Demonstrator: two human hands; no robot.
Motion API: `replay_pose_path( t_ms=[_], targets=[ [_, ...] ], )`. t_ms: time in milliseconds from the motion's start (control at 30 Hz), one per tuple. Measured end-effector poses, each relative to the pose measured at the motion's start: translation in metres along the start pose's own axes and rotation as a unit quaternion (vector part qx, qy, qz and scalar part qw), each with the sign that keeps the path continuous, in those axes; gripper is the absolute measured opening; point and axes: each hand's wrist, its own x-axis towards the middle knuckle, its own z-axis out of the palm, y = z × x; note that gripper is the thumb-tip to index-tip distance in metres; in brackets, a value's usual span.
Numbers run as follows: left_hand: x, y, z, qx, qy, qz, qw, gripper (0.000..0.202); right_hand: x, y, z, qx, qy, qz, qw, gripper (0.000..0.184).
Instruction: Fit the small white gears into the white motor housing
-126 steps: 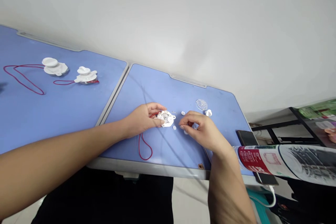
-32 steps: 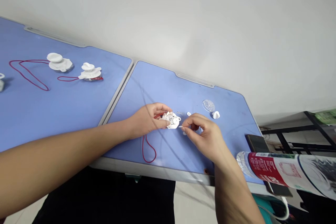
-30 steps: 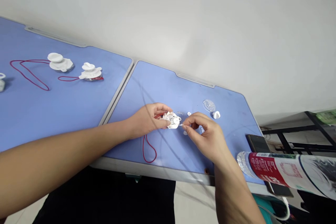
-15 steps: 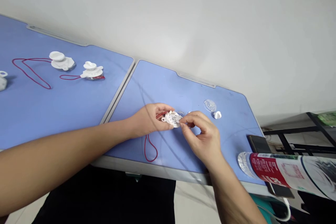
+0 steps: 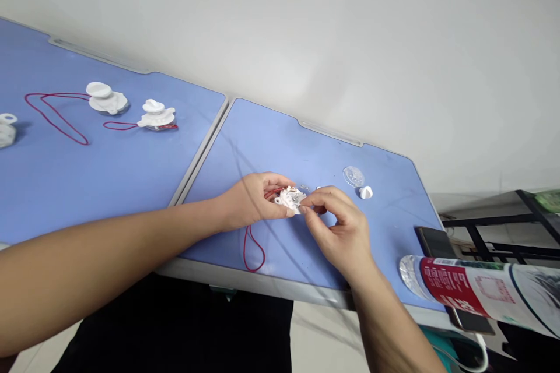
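Observation:
My left hand is closed around a small white plastic mechanism with a ring tab on its left side. From it a red cord loop hangs down over the desk. My right hand pinches with thumb and forefinger at the mechanism's right edge; what lies between those fingertips is too small to make out. Behind the hands lie a tiny metal part, a clear round cover and a white knob.
On the left desk sit two assembled white units, one with a long red cord, another nearer. A third white piece is at the left edge. A water bottle and a dark phone stand at right.
The whole view has shifted slightly. My hands keep nearly the same hold on the white mechanism, with the right fingertips still at its right edge.

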Motion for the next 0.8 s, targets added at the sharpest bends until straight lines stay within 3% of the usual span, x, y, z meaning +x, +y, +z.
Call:
replay_pose_path(
  t_ms=[133,600,800],
  targets=[
    [-0.0002,0.0001,-0.0004,0.003,0.008,-0.011,1.000,0.048,-0.0005,-0.0007,0.0002,-0.012,0.001,-0.018,1.000,0.016],
    [-0.0014,0.0051,0.0017,-0.013,0.026,-0.048,0.998,0.050,0.0004,-0.0013,-0.0012,0.000,0.010,0.016,1.000,0.014],
    [-0.0017,0.0041,0.0007,-0.019,0.018,-0.037,0.999,0.049,-0.0003,0.0000,-0.0019,-0.016,0.003,0.005,1.000,0.014]
  ],
)
